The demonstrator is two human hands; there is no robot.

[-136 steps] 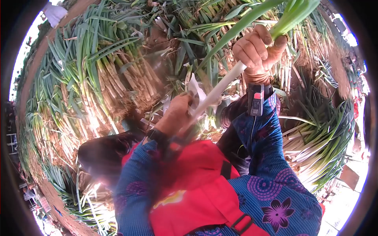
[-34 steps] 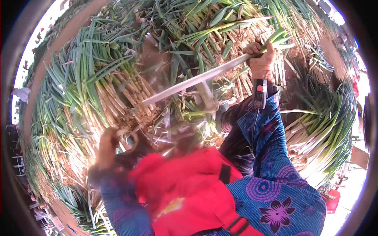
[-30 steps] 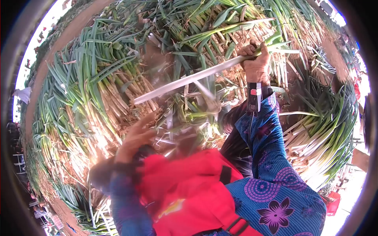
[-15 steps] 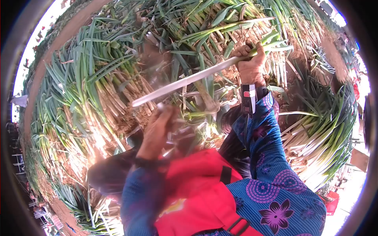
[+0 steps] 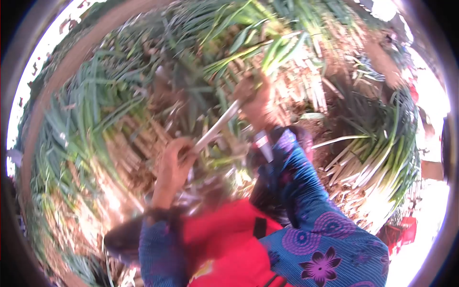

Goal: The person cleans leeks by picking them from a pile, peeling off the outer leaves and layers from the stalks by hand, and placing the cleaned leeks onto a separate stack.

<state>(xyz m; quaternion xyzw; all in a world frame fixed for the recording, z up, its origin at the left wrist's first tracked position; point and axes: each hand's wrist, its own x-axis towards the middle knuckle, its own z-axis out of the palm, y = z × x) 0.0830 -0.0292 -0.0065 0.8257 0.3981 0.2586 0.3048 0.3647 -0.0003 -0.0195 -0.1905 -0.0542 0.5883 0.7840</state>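
Observation:
A green onion with a long white stalk (image 5: 217,128) slants between both hands, its green leaves pointing up and away. Near its leafy end my right hand (image 5: 256,100) is closed around it, blurred by motion. At the lower white end, the curled fingers of my left hand (image 5: 176,160) are closed on the stalk. Loose peelings and leaves lie below the stalk, blurred.
Piles of green onions with roots (image 5: 138,143) cover the ground at left and along the top. Another pile of green onions (image 5: 377,162), with clean white stalks, lies at right. A red object (image 5: 407,230) is at the far lower right. My red apron (image 5: 229,244) covers my lap.
My right hand has come down and left with the onion. My left hand has closed on the stalk's lower end, which was free before. The view has shifted slightly.

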